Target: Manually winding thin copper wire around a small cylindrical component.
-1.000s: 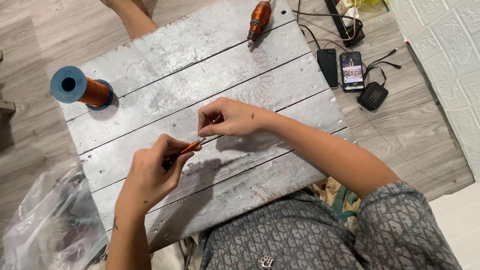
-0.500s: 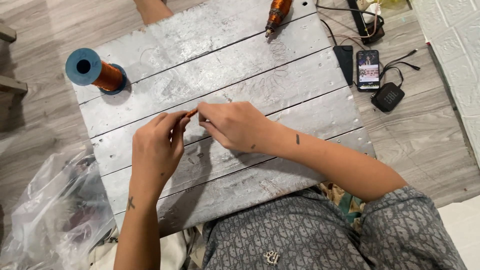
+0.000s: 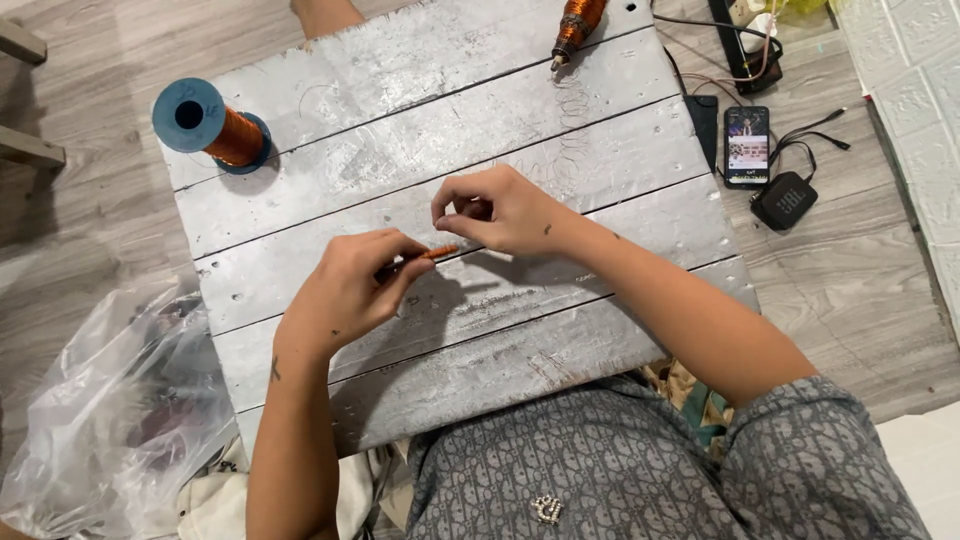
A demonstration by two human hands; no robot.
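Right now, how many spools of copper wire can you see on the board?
1. The blue-capped spool of copper wire stands at the far left corner of the grey board. Others may lie hidden in the plastic bag.

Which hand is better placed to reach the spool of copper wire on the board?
Probably the left. The left hand lies on the same side of the grey board as the spool, though it pinches a small copper coil. The right hand is farther away.

Orange wire coil (image 3: 437,253), blue-capped copper spool (image 3: 212,126)
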